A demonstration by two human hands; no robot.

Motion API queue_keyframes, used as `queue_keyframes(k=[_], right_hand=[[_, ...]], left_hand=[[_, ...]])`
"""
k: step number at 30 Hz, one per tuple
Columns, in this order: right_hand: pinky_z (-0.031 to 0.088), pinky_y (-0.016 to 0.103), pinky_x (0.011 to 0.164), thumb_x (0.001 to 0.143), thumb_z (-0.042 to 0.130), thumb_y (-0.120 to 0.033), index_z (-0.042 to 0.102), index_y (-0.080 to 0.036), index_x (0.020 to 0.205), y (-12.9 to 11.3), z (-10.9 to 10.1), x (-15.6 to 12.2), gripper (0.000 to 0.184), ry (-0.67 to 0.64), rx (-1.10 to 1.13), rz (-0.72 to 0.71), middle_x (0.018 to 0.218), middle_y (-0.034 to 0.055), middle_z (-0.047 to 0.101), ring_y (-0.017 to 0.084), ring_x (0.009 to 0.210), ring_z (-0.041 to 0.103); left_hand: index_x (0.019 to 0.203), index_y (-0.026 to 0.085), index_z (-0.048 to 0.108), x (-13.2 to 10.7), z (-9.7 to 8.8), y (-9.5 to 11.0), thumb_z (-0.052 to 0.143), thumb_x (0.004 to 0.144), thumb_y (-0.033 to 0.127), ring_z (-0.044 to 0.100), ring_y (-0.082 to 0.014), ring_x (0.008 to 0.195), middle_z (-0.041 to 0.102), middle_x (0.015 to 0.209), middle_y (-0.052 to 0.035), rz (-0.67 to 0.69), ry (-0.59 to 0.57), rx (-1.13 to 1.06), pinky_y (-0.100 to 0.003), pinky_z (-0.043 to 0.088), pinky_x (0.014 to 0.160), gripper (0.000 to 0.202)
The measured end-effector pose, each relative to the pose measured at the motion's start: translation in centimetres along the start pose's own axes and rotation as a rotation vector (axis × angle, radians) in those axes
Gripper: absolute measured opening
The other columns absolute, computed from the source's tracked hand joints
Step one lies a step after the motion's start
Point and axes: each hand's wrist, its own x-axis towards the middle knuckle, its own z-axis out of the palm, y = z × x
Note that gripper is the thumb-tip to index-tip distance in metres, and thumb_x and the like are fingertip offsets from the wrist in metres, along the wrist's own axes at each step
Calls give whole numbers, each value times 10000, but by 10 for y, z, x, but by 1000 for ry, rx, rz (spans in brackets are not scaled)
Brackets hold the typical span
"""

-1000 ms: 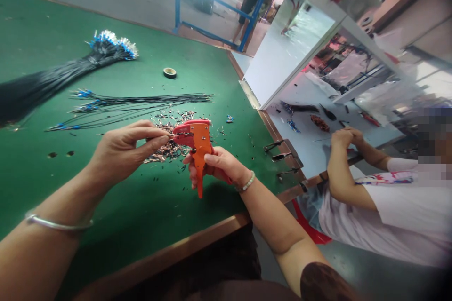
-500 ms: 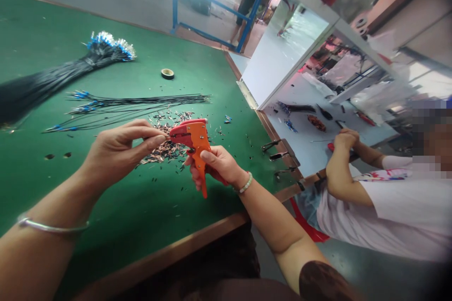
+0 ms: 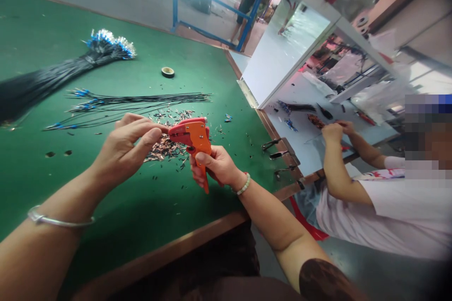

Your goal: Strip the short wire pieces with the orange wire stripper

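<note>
My right hand [image 3: 215, 164] is wrapped round the handles of an orange and red wire stripper [image 3: 199, 136], its red jaws pointing left. My left hand [image 3: 129, 148] is closed in a pinch, with its fingertips right at the stripper's jaws. Whatever lies between those fingers is too small and hidden to make out. Beneath the tool and fingertips spreads a pile of copper and black wire scraps [image 3: 164, 148]. Beyond my hands lie several thin black wires [image 3: 151, 99] with blue-sleeved ends on the left.
A thick bundle of black wires [image 3: 52, 75] with blue and clear ends lies at the left of the green table [image 3: 123, 225]. Behind is a tape roll [image 3: 167, 72]. Metal clamps [image 3: 280, 155] sit at the right edge. A co-worker [image 3: 367, 197] sits at a neighbouring white table [image 3: 310, 146].
My left hand has turned slightly, its fingers closer to the jaws. The stripper has tilted a little in my right hand. The co-worker's hands have moved further over the white table.
</note>
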Motion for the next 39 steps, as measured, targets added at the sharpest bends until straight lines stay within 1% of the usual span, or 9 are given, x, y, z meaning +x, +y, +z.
queue_keyframes(k=[6, 14, 16, 19, 25, 27, 29, 33, 39], right_hand=[[354, 192, 363, 805, 771, -614, 483, -196, 795, -2, -1, 1, 508, 7, 29, 21, 535, -105, 436, 49, 383, 396], [548, 317, 611, 879, 591, -724, 605, -133, 1186, -18, -14, -4, 666, -64, -128, -84, 936, 77, 641, 168, 722, 634], [538, 331, 670, 931, 524, -701, 617, -140, 1200, -28, -15, -9, 629, -78, -277, -146, 978, 92, 650, 175, 764, 623], [514, 358, 813, 880, 679, -611, 666, -160, 1168, -33, -9, -15, 536, -166, -706, -249, 1040, 101, 668, 203, 880, 612], [456, 421, 891, 855, 735, -556, 712, -162, 1041, -5, 12, -13, 436, -379, -1464, -420, 1000, 123, 687, 260, 940, 593], [460, 408, 923, 879, 722, -534, 702, -158, 1051, -2, 12, -9, 414, -301, -1390, -530, 1067, 127, 691, 254, 991, 603], [456, 397, 976, 926, 690, -484, 671, -150, 1141, -5, 8, -6, 398, -60, -1241, -632, 1116, 129, 683, 241, 1050, 604], [474, 353, 917, 1007, 567, -462, 623, -167, 1152, -12, -4, 0, 333, 356, -1013, -549, 1017, 83, 651, 193, 944, 595], [431, 289, 749, 1030, 417, -541, 565, -194, 744, -5, -9, 7, 473, 327, -794, -365, 736, 7, 562, 133, 717, 521]], left_hand=[[892, 265, 732, 1, 2, -1, 625, 950, 326, 529, -213, 924, 709, 811, -6, 192, 18, 34, -395, 386, 849, 136], [896, 272, 753, 3, -4, -14, 673, 925, 324, 536, -201, 860, 706, 774, -6, 205, 142, 142, -378, 407, 827, 99], [890, 271, 760, 3, -7, -21, 682, 920, 342, 544, -199, 862, 711, 782, -10, 188, 191, 194, -383, 403, 850, 109], [886, 270, 764, 2, -9, -28, 682, 919, 356, 546, -200, 873, 708, 772, -9, 168, 221, 260, -389, 399, 871, 124], [910, 278, 756, 0, -5, -28, 685, 917, 296, 529, -215, 890, 714, 760, -13, 250, 187, 345, -389, 387, 862, 74], [908, 279, 749, 0, -4, -25, 684, 913, 276, 527, -219, 878, 713, 755, -14, 274, 172, 350, -386, 384, 853, 66], [918, 284, 742, -1, -2, -21, 683, 908, 261, 535, -225, 875, 711, 747, -11, 314, 145, 364, -389, 375, 848, 64], [979, 313, 720, -4, 7, -10, 681, 901, 242, 553, -242, 908, 729, 774, 6, 421, 44, 408, -394, 362, 843, 112], [1018, 331, 690, -9, 22, -3, 677, 895, 225, 574, -257, 907, 732, 775, 14, 502, -45, 404, -398, 390, 846, 164]])
